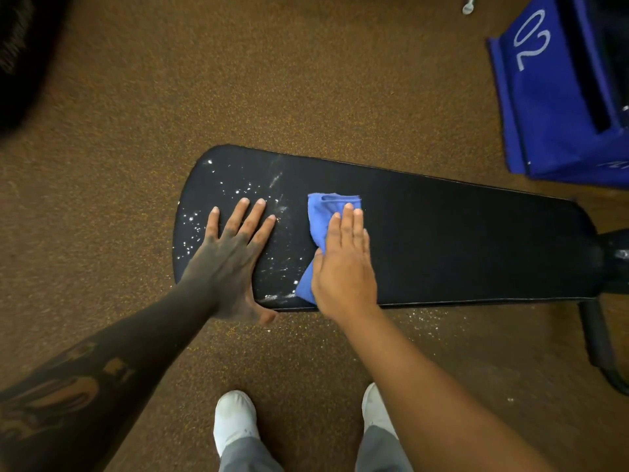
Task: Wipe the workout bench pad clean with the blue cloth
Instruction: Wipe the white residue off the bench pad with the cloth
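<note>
Matt black bench pad [442, 240], finely grained, dusted with white specks. Soft, fuzzy blue cloth [320, 219]. Rough speckled brown floor [238, 80]; glossy blue box [558, 97].

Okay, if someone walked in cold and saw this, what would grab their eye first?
Probably the blue cloth, bright against the black bench pad, pressed flat mid-pad under the right hand. Next, the white specks scattered over the pad's left end around the left hand, which lies flat with fingers spread. A blue bin marked 02 stands at the upper right.
</note>
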Available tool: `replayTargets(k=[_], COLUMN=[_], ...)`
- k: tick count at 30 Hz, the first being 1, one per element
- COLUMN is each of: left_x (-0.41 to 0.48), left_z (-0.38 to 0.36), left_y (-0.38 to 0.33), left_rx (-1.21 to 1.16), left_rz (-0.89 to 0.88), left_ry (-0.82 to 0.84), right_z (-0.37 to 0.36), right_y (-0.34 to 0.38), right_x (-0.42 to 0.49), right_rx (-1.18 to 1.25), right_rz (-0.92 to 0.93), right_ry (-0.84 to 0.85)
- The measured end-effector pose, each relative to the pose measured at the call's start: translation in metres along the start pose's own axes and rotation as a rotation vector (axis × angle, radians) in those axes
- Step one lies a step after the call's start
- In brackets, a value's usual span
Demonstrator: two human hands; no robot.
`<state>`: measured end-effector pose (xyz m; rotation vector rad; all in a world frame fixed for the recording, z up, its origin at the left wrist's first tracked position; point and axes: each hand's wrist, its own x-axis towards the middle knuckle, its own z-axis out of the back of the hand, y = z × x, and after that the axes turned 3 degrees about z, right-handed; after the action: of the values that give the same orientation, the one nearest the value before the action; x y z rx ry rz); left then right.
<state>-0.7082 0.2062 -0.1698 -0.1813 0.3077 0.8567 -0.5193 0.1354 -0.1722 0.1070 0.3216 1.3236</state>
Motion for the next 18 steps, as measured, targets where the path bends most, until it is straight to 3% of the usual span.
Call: replayTargets(k=[5, 12, 18], left_x=[-0.001, -0.004, -0.004], left_z=[0.001, -0.003, -0.004], left_y=[0.006, 0.016, 0.015], left_rx=[0.004, 0.002, -0.003], left_rz=[-0.032, -0.037, -0.031], left_ry=[-0.016, -0.018, -0.032], right_z=[-0.013, 0.000, -0.018], right_y=[0.012, -0.004, 0.029], right_x=[-0.023, -0.004, -0.038], right_rx=[-0.089, -0.053, -0.112], right_rz=[0.224, -0.062, 0.095], right_ry=[0.044, 0.000, 0.038])
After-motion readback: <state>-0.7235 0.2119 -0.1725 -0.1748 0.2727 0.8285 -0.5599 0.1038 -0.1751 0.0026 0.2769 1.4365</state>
